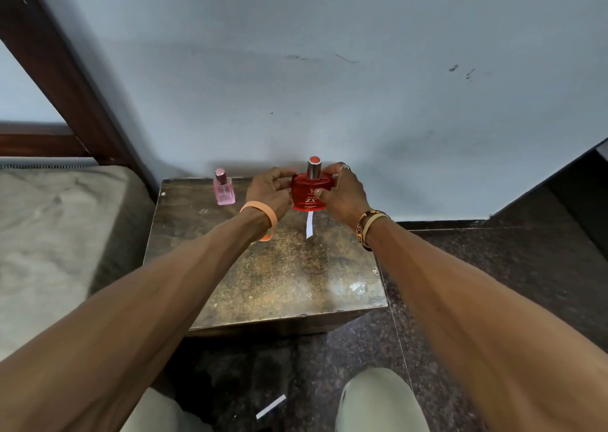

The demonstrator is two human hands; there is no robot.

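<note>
A red perfume bottle [308, 193] with a silver neck and a red spray top stands at the far edge of a small worn table [263, 267]. My left hand [268, 189] grips its left side with curled fingers. On the bottle's right side, my right hand [343, 193] holds it with the thumb in front and the fingers behind. A narrow white paper strip [309, 225] lies on the table just in front of the bottle. A small pink perfume bottle [223, 188] stands upright to the left, apart from my hands.
A pale wall [329, 69] rises right behind the table. A mattress [49, 227] and dark wooden bed frame [65, 76] are at the left. Dark speckled floor [493, 267] lies to the right. Another white strip [270, 406] lies on the floor between my knees.
</note>
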